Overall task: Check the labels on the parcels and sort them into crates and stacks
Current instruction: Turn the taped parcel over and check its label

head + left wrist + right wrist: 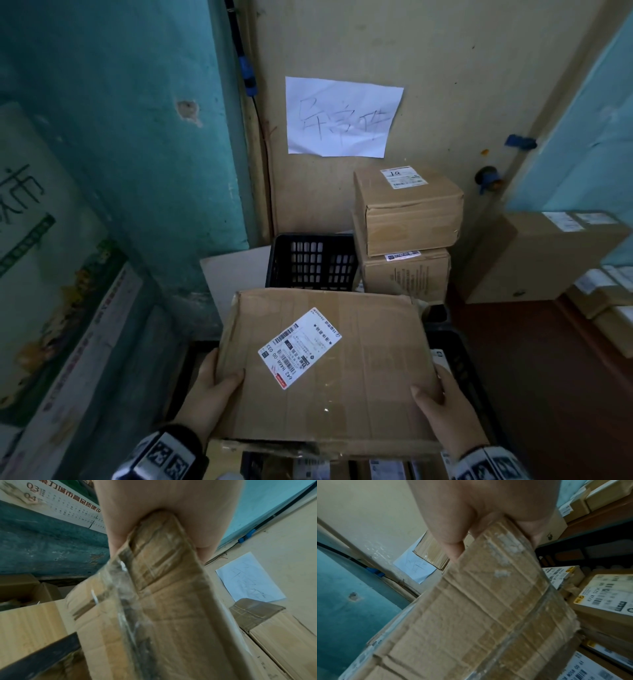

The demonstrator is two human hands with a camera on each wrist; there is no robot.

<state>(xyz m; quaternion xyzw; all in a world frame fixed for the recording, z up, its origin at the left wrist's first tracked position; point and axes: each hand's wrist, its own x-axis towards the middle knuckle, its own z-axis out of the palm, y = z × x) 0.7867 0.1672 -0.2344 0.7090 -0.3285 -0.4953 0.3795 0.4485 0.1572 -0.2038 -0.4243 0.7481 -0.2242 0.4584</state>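
Cardboard parcel [329, 370], wide and flat, hangs level above a black crate [455, 363], label [299, 347] facing up. Left hand [209, 397] and right hand [445, 407] clamp its opposite near corners, thumbs on top, fingers [204, 553] underneath. It looks light but creased and bendy, its glossy tape slick; gripping both side edges seems the safest hold.

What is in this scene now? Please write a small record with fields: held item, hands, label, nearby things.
held item: flat cardboard parcel, held level over a black crate
left hand: grips the parcel's near left edge
right hand: grips its near right edge
label: shipping label on top, turned askew
nearby things: two stacked boxes; upright black crate; handwritten paper sign on the wall
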